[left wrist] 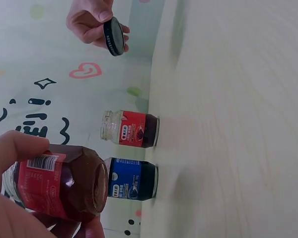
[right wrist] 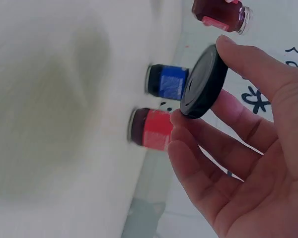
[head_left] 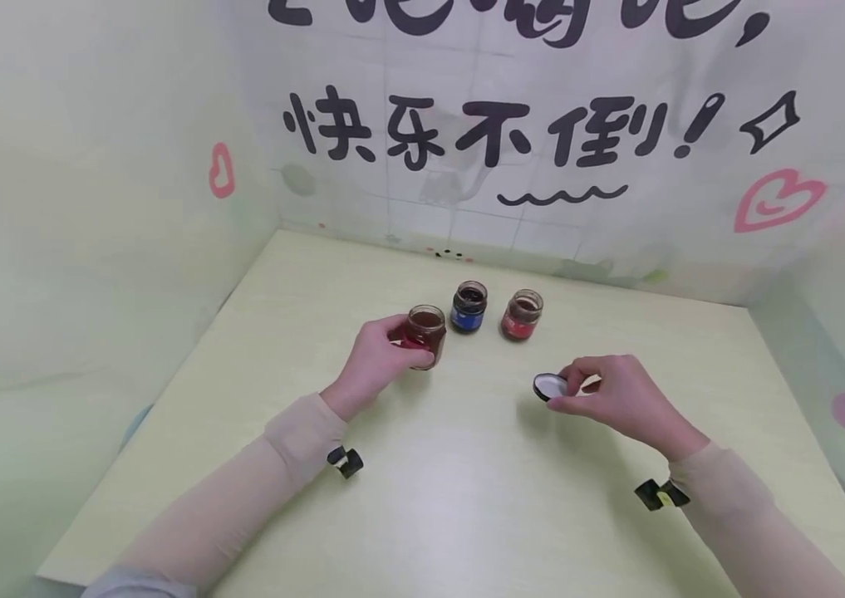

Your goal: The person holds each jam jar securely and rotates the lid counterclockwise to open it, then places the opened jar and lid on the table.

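My left hand (head_left: 380, 359) grips a red-labelled glass jam jar (head_left: 425, 332) round its side, holding it above the table with its mouth uncovered. In the left wrist view that jar (left wrist: 64, 183) shows a barcode and dark red contents. Between thumb and fingers, my right hand (head_left: 616, 399) pinches a round black lid (head_left: 550, 386), its pale inner side turned up. The lid (right wrist: 204, 82) is tilted in the right wrist view. Beyond the hands stand two more lidless jars, one with a blue label (head_left: 469, 307) and one with a red label (head_left: 522, 316).
The pale wooden table (head_left: 422, 507) reaches back to a white wall covering (head_left: 422, 199) with black lettering and pink hearts. Side panels rise at left and right. A strapped black device sits on each wrist.
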`<state>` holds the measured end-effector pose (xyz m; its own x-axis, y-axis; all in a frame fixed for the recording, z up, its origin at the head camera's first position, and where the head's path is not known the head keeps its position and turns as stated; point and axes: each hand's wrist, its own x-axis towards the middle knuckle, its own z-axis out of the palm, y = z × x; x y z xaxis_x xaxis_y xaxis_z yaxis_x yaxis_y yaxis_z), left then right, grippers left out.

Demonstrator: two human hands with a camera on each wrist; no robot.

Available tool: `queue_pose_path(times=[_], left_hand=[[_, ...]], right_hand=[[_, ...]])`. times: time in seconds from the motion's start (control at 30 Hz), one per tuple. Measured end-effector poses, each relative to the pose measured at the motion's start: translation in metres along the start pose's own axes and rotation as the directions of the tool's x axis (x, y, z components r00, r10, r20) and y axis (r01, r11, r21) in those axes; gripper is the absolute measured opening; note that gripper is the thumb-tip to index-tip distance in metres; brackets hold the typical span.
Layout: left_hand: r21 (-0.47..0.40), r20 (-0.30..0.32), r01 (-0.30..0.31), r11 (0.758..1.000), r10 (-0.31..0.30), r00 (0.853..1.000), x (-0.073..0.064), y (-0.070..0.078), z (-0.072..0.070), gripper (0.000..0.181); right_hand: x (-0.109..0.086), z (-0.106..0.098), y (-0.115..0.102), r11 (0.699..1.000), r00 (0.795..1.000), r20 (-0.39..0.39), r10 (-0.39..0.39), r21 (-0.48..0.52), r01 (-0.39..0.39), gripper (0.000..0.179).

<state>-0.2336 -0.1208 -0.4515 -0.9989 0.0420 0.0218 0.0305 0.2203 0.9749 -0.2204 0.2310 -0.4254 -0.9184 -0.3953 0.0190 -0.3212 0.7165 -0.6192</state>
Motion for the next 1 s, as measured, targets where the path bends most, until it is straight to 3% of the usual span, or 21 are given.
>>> queue_pose_path(times=[0.4,0.63,1.0], left_hand=[[-0.003,-0.053,0.015,1.0,-0.016,0.998,0.029,-0.017,-0.013,0.049],[0.0,-0.09,0.06,0.998,-0.06,0.994,0.046,-0.022,-0.019,0.05],[0.062,-0.108,0.071,0.996,-0.064,0.992,0.071,-0.026,-0.026,0.053]], right_hand=[[-0.023,-0.012,0.043,0.978,0.993,-0.057,0.103,-0.175,-0.112,0.034],[-0.037,-0.027,0.068,0.962,0.98,-0.099,0.176,-0.196,-0.192,0.037],[-0.062,-0.039,0.104,0.925,0.949,-0.163,0.27,-0.229,-0.303,0.036]])
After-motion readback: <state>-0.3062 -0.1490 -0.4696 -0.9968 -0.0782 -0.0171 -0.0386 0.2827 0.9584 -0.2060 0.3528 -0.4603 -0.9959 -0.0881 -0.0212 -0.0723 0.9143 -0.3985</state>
